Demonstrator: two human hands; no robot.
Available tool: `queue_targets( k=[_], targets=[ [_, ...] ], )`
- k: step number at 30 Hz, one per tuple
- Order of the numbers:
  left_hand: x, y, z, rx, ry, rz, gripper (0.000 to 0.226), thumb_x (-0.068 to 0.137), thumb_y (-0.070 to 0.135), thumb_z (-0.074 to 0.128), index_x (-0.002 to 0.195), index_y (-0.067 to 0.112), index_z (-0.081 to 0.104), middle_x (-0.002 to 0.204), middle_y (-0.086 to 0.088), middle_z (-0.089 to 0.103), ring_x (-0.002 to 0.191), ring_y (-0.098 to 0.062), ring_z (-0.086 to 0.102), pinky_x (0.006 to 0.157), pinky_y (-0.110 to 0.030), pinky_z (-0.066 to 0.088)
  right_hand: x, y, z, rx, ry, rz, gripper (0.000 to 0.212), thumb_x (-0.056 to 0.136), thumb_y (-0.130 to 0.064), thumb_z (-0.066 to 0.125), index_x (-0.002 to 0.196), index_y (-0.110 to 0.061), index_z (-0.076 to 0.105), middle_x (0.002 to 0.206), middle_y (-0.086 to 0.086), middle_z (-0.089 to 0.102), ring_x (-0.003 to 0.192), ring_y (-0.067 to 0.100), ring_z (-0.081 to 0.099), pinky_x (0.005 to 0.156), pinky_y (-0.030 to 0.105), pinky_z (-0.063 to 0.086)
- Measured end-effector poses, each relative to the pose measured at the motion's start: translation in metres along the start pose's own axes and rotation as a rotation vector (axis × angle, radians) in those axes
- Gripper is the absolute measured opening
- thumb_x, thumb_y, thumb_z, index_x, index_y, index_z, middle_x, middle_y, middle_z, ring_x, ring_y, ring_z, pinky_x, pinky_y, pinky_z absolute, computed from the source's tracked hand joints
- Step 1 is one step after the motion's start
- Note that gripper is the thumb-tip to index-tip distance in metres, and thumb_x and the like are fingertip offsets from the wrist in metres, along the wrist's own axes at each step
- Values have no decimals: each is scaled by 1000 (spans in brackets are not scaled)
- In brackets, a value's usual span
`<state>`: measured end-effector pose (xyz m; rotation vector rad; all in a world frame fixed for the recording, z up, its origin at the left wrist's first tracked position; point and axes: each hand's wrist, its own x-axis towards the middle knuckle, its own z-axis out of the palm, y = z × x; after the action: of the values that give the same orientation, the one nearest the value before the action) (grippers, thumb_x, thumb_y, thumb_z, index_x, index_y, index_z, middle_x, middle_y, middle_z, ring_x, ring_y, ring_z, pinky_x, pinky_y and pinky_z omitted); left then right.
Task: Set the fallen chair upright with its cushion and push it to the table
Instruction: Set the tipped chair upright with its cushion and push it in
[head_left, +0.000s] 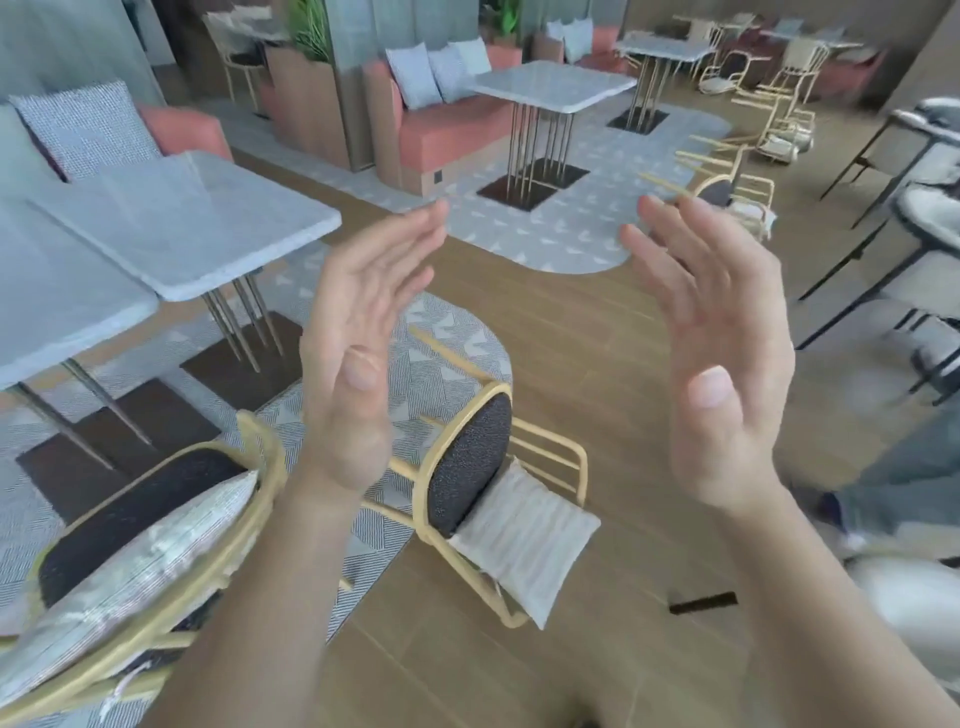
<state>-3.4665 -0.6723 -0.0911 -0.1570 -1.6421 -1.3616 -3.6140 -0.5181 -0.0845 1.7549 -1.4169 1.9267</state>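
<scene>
Both hands are up in mid-air, holding nothing. Left hand (358, 332) and right hand (722, 332) are flat and wide open with fingers straight, palms facing each other and well apart.

Between and below them the chair (467, 462) lies tipped over on the wood floor (571, 338), at the edge of the patterned rug (447, 338). It has a pale yellow tube frame and a dark speckled oval pad standing on edge, with legs sticking out over the rug. A pale ribbed square cushion (524, 530) leans against the dark pad, its lower corner on the floor.

The grey stone-top table (197, 228) stands on the rug to the left, apart from the chair. A second chair (130, 509) with a second cushion (145, 571) is at bottom left.
</scene>
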Motion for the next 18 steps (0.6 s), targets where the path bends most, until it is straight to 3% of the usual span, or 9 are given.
queue_targets(
  k=[9,13,18],
  targets=[
    [15,-72,80,121,252,-80,77,90,80,44,141,22,48,151,-13,52,143,-40,47,115,-56,39,29,122,-66,222,-123,70,89,102,-61,52,148,11,28,148,24,42,145,44,44,118,53,40],
    [5,-120,92,145,334,-173,81,85,84,46,136,21,48,146,-10,57,139,-37,52,114,-55,41,1,179,-68,227,-126,165,89,101,-61,53,148,12,30,148,30,43,144,44,46,118,56,40],
    [-29,-216,92,108,419,-271,85,79,87,51,134,21,48,141,4,63,131,-29,58,110,-50,45,-63,260,-53,244,-103,323,89,99,-66,54,149,5,34,147,36,46,140,43,51,115,46,42]
  ],
)
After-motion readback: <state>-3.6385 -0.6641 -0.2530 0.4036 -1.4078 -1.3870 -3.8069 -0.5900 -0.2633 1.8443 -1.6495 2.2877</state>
